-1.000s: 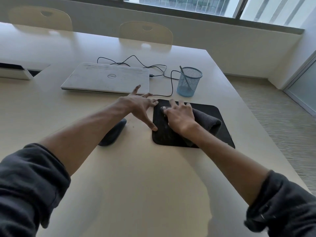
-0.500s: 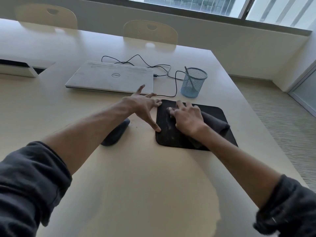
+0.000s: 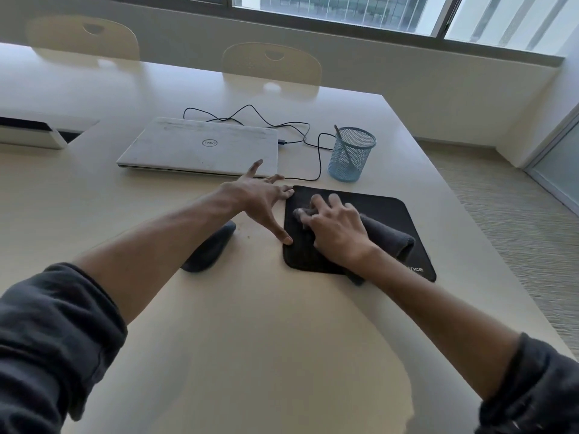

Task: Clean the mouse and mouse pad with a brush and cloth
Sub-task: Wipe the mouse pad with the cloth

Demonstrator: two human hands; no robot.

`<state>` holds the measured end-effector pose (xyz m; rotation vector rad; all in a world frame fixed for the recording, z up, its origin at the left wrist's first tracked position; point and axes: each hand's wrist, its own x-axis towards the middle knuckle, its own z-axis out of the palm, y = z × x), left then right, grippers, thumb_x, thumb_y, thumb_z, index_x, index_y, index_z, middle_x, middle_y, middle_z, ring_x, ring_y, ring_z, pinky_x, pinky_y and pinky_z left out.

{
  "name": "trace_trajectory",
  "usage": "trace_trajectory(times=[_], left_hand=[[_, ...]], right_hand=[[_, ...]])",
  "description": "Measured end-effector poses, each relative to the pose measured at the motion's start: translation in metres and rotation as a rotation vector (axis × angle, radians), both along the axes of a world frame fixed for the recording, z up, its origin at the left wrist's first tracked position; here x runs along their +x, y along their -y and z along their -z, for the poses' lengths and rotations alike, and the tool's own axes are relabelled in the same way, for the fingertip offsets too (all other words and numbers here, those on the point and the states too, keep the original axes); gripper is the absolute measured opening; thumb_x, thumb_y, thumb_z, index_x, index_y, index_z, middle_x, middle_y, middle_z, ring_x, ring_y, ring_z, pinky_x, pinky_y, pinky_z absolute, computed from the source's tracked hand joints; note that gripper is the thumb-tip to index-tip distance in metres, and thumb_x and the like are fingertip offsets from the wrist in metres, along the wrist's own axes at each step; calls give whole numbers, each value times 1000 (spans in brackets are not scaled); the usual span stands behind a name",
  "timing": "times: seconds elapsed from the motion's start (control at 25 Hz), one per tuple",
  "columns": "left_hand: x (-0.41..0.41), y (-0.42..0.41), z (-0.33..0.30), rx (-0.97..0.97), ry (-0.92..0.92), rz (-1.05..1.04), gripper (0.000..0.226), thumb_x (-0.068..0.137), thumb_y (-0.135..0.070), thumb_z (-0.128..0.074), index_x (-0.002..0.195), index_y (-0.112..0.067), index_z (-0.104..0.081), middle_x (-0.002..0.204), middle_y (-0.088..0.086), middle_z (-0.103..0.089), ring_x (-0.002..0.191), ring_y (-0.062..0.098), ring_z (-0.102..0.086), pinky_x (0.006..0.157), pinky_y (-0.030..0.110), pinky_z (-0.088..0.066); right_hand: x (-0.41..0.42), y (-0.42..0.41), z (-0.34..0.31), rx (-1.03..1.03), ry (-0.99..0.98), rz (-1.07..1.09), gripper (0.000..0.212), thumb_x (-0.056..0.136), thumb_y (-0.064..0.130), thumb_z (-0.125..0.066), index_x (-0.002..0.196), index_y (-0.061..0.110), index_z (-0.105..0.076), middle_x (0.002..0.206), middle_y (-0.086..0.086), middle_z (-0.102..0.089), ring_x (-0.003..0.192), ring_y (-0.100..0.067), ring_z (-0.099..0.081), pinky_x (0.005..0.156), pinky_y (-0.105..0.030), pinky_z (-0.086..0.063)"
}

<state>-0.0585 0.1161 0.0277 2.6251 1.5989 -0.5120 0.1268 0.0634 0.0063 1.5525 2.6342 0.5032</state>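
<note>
A black mouse pad (image 3: 388, 214) lies on the beige table right of centre. A folded dark grey cloth (image 3: 391, 241) rests on it, and my right hand (image 3: 336, 231) presses flat on the cloth's left part with fingers curled onto it. My left hand (image 3: 261, 200) is spread open, its thumb and fingertips pinning the pad's left edge. A dark mouse (image 3: 213, 250) lies on the table left of the pad, partly hidden under my left forearm. A thin brush handle (image 3: 343, 145) stands in the blue mesh cup (image 3: 351, 155).
A closed white laptop (image 3: 200, 147) lies behind my hands, with a black cable (image 3: 313, 145) looping to the right. The mesh cup stands just behind the pad. A white box (image 3: 31, 133) sits at far left. Two chairs (image 3: 272, 62) stand at the far edge; the table's right edge (image 3: 470, 233) is close.
My right hand with the cloth has shifted slightly along the left part of the pad. My left hand stays pinned at the pad's edge; the camera view drifted a little.
</note>
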Motion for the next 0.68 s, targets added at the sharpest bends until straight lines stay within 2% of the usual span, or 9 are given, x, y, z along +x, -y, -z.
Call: trace_trajectory(times=[0.16,0.32,0.44,0.52,0.68], left_hand=[[0,0,1,-27,20,-15,145,34,-105,-35,155,-29,-7,161,-14,-8,148,9,11,106,55,30],[0,0,1,-27,19,-27,145,34,-105,-36,155,-29,-7,161,-14,-7,148,9,11,107,56,28],[-2,0,4,-39,42,-33,140,40,-101,-41,155,-30,-5,161,-15,-4,147,8,12,107,55,29],[-4,0,7,-52,65,-39,139,42,-100,-43,155,-30,-3,161,-15,-3,147,7,13,106,55,29],[-1,1,2,-57,45,-48,139,42,-101,-42,155,-29,-3,162,-14,-3,147,9,12,106,55,29]], right_hand=[[-3,-52,-4,-54,4,218,38,98,22,-52,135,24,-61,140,-9,-44,123,-31,-46,95,-39,-46],[2,-34,-7,-63,16,164,38,96,25,-55,134,24,-59,138,-7,-44,122,-30,-48,95,-39,-45],[27,-5,2,-39,14,76,47,93,29,-58,139,33,-53,137,-5,-43,122,-29,-45,93,-39,-43],[35,-12,2,-27,7,132,49,93,30,-59,141,35,-52,137,-4,-44,122,-29,-45,94,-41,-44],[23,-47,-10,-62,9,286,38,96,27,-55,134,25,-60,138,-7,-46,125,-31,-45,98,-41,-44]])
